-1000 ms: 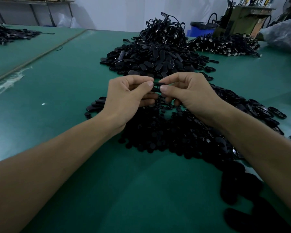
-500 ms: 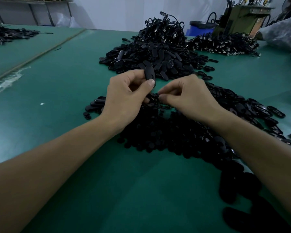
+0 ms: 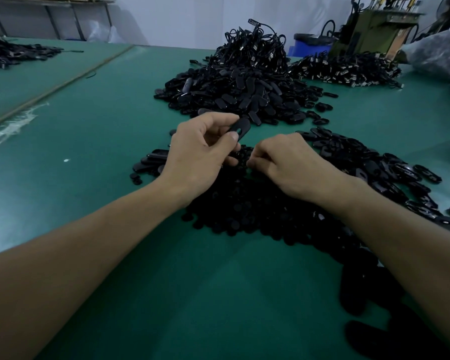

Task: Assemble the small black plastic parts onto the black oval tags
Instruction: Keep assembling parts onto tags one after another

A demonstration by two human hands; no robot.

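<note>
Pinching oval tag in left hand between thumb and forefinger, dead centre of frame, with slot in view. Digging into small black parts with right hand, just right of centre, with curled fingers. Can't tell if anything pinched yet.

Looks featherlight, stiff, kinda slick plastic tbh. Best gripped by long edges, keeping slot clear. For tiny bits, fingertip pinch only, easy to fumble.

Also spotting tag heap upper centre, on green table.
</note>
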